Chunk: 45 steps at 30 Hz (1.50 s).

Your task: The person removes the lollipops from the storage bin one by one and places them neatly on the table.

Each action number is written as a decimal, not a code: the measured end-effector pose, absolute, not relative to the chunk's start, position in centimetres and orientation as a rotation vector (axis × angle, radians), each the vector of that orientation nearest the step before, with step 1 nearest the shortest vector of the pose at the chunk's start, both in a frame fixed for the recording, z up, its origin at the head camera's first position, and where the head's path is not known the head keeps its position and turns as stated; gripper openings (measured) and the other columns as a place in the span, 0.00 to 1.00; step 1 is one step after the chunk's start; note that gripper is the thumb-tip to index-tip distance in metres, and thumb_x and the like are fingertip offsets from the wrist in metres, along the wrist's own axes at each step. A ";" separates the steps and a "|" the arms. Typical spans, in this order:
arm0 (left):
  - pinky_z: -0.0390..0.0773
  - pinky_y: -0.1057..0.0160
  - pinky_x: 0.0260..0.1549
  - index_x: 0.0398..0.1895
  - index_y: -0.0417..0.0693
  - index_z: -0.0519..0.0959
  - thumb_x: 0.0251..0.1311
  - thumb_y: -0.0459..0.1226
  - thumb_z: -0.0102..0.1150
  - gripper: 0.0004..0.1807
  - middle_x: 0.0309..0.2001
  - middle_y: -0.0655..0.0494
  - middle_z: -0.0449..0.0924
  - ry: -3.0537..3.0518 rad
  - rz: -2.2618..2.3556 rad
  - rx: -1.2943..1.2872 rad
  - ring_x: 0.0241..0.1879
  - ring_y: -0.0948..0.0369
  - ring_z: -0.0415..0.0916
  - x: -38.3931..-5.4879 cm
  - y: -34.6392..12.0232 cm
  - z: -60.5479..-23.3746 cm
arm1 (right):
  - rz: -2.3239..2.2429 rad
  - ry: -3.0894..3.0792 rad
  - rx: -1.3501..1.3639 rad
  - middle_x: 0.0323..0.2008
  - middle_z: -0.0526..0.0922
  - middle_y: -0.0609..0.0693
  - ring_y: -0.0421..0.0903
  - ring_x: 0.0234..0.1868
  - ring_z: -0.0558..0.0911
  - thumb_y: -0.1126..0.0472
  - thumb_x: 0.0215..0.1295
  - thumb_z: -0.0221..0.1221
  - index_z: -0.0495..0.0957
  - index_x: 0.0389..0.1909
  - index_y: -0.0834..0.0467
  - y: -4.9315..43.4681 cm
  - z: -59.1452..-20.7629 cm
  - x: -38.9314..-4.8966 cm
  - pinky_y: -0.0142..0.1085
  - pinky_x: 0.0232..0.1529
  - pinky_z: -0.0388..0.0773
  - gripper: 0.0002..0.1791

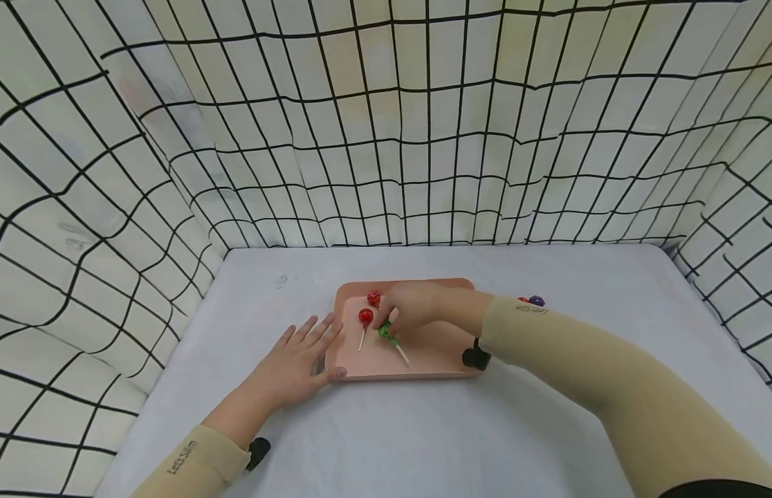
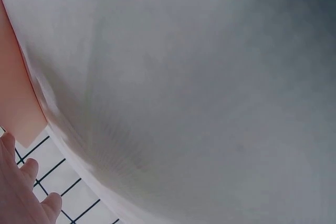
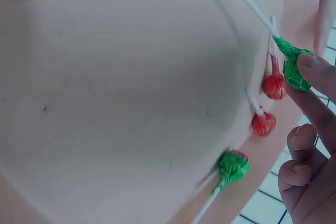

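Note:
My right hand point(image 1: 414, 306) is over the pink tray point(image 1: 436, 363). Between thumb and index finger it pinches the wrapped head of a green lollipop point(image 3: 297, 69), whose white stick points away from the fingers. A red lollipop point(image 1: 365, 315) lies in the tray's left part, and a second red lollipop point(image 1: 373, 299) sits just behind it. Another green lollipop point(image 3: 233, 167) appears in the right wrist view; the arm hides it in the head view. With fingers spread, my left hand point(image 1: 299, 366) rests against the tray's left edge.
Partly hidden by the right sleeve, a purple round wrapped thing point(image 1: 536, 301) and something red lie right of the tray. A white cloth covers the table point(image 1: 423, 436). Black-gridded white curtains point(image 1: 423, 138) enclose its back and sides.

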<state>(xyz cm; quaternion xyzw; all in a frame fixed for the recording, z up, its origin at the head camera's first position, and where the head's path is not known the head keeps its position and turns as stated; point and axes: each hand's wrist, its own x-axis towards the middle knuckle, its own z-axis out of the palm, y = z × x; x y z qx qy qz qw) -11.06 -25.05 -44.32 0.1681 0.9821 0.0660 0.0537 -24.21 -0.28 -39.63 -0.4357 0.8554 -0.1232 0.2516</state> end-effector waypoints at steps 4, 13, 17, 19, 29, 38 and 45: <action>0.45 0.39 0.73 0.80 0.57 0.52 0.63 0.67 0.49 0.47 0.80 0.58 0.45 2.982 0.197 0.503 0.77 0.48 0.43 -11.0 -25.1 -44.3 | -0.409 2.326 -1.165 0.45 0.83 0.28 0.41 0.57 0.76 0.58 0.64 0.67 0.87 0.51 0.42 0.7 -39.3 -24.8 0.37 0.58 0.74 0.15; 0.45 0.38 0.72 0.80 0.57 0.52 0.63 0.67 0.50 0.48 0.80 0.58 0.44 2.976 0.200 0.480 0.77 0.48 0.43 -11.0 -25.0 -44.3 | -0.511 2.352 -1.144 0.43 0.84 0.30 0.42 0.49 0.79 0.56 0.64 0.67 0.86 0.51 0.44 2.9 -38.3 -25.8 0.36 0.52 0.76 0.15; 0.45 0.39 0.73 0.80 0.57 0.51 0.62 0.67 0.50 0.48 0.80 0.58 0.44 2.983 0.186 0.483 0.77 0.48 0.42 -11.0 -25.0 -44.5 | -0.570 2.374 -1.109 0.43 0.84 0.32 0.43 0.43 0.78 0.56 0.63 0.68 0.87 0.51 0.44 4.2 -37.7 -26.0 0.35 0.44 0.77 0.15; 0.45 0.39 0.73 0.80 0.57 0.52 0.62 0.67 0.50 0.48 0.80 0.58 0.44 2.988 0.185 0.489 0.77 0.48 0.43 -11.0 -25.0 -44.6 | -0.589 2.391 -1.090 0.43 0.84 0.33 0.45 0.40 0.76 0.55 0.63 0.68 0.87 0.50 0.42 4.8 -37.4 -26.2 0.35 0.39 0.76 0.15; 0.45 0.39 0.73 0.80 0.57 0.51 0.62 0.70 0.46 0.48 0.80 0.59 0.43 2.991 0.173 0.498 0.78 0.49 0.42 -11.0 -24.9 -44.4 | -0.669 2.476 -0.921 0.40 0.83 0.38 0.45 0.31 0.73 0.52 0.60 0.70 0.87 0.50 0.40 8.6 -37.2 -27.1 0.34 0.27 0.70 0.16; 0.45 0.39 0.72 0.80 0.57 0.52 0.63 0.67 0.50 0.47 0.80 0.57 0.45 2.993 0.178 0.492 0.77 0.47 0.44 -11.0 -24.6 -44.3 | -0.676 2.568 -0.840 0.35 0.81 0.43 0.48 0.31 0.74 0.51 0.63 0.67 0.86 0.51 0.39 13.3 -37.1 -27.2 0.36 0.25 0.73 0.15; 0.46 0.39 0.72 0.79 0.56 0.53 0.63 0.66 0.51 0.47 0.80 0.57 0.45 2.998 0.176 0.495 0.77 0.47 0.44 -11.0 -24.5 -44.2 | -0.697 2.602 -0.794 0.33 0.80 0.45 0.47 0.29 0.73 0.50 0.63 0.67 0.86 0.53 0.42 17.0 -37.6 -27.5 0.36 0.24 0.72 0.16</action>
